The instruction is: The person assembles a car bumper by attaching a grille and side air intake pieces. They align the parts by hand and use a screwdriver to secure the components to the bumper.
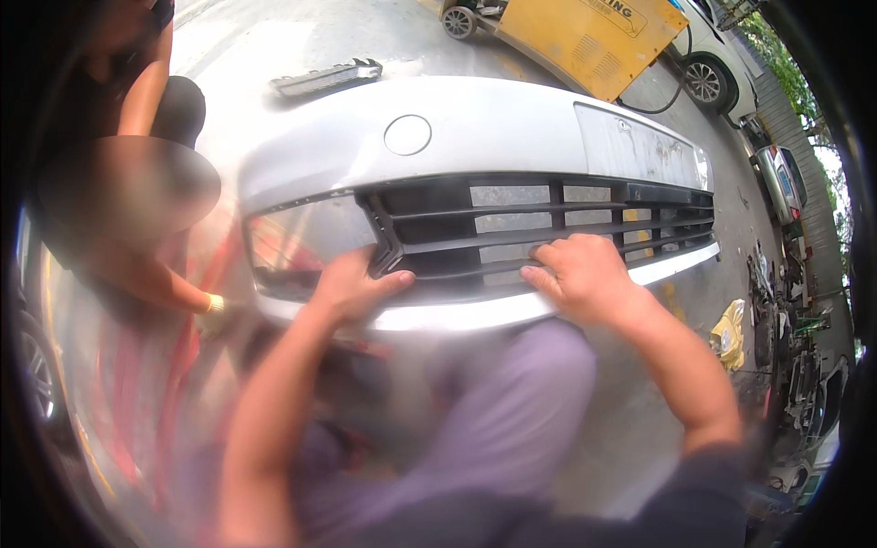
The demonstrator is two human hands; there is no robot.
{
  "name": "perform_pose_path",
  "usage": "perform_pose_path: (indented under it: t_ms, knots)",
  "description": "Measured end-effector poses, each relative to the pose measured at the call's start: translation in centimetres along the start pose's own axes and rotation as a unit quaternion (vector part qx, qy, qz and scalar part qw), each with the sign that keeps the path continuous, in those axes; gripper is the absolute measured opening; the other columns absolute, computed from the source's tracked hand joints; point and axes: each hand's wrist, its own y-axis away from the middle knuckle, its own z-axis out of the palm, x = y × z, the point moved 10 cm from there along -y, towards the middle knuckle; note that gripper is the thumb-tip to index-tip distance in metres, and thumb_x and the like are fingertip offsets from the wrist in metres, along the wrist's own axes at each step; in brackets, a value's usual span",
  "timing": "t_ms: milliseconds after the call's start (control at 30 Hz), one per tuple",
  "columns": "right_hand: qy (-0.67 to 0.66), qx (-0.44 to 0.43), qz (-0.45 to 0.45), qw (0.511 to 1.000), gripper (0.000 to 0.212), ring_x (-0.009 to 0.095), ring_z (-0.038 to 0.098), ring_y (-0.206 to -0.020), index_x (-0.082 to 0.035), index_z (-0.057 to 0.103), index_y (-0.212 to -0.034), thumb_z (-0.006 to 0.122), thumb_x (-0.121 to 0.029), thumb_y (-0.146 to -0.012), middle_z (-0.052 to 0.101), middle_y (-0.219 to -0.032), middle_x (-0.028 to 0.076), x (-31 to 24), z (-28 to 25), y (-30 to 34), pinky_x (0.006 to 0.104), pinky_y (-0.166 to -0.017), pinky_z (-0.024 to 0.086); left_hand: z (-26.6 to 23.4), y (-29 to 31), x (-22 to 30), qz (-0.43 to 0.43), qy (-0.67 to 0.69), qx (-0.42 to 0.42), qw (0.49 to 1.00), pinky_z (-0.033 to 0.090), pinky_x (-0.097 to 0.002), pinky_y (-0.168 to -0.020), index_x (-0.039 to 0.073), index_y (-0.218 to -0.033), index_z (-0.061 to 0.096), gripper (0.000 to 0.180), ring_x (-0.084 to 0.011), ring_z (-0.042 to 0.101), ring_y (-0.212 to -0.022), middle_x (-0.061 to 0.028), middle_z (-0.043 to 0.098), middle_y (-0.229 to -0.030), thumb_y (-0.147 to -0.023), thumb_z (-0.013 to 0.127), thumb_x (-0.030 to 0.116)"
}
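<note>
A silver car bumper (301, 164) with a black slatted grille (429, 232) in its lower opening lies across the middle of the view. At the grille's left end, my left hand (352, 290) has its thumb on the black frame, while its fingers reach behind into the side opening and are mostly hidden. Farther right, my right hand (585, 274) grips the lower slats, its fingers curled over them and its thumb pressed on the front. Beneath the bumper's lower edge is my bent knee (548, 361) in greyish-purple trousers.
Another person (146, 210) crouches close on the left, near red-striped ground. Behind the bumper lie a grey slatted part (327, 80) and a wheeled yellow machine (585, 41). On the right are a crumpled yellowish bag (729, 335), piled car parts (804, 384) and parked cars (708, 82).
</note>
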Motion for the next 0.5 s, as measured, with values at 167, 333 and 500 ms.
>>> perform_pose_path:
  t_ms: [167,333,500]
  knots:
    - [-0.265,0.135,0.021,0.955,0.03,0.034,0.07,-0.079,-0.001,0.077,-0.102,0.065,-0.029,-0.106,0.075,-0.088,0.013,5.9,-2.2,2.1,0.0395,-0.074,0.056,0.2,-0.4,-1.0,-0.008,-0.026,0.013,1.0,0.053,-0.0479,-0.1,-0.006,-0.125,0.069,0.079,-0.0429,0.07,-0.113,-0.0291,0.074,-0.117,-0.081,0.079,0.059]
    - [-0.318,0.277,0.223,0.879,0.031,0.025,0.073,-0.087,0.003,0.076,-0.106,0.065,-0.026,-0.107,0.076,-0.093,0.015,17.7,-2.3,8.1,0.0355,-0.082,0.056,0.4,-0.7,-0.9,0.025,0.016,0.017,0.999,0.053,-0.0479,-0.101,-0.01,-0.13,0.066,0.091,-0.041,0.071,-0.113,-0.029,0.074,-0.118,-0.076,0.08,0.063]
    - [-0.04,0.448,0.105,0.887,0.038,0.037,0.062,-0.119,0.0,0.067,-0.131,0.06,-0.03,-0.108,0.067,-0.127,0.02,14.1,-8.5,8.6,0.0433,-0.105,0.048,0.4,-0.9,-3.0,0.011,0.024,0.02,0.999,0.052,-0.0476,-0.103,-0.013,-0.132,0.064,0.103,-0.0412,0.07,-0.118,-0.0311,0.072,-0.123,-0.073,0.08,0.07]
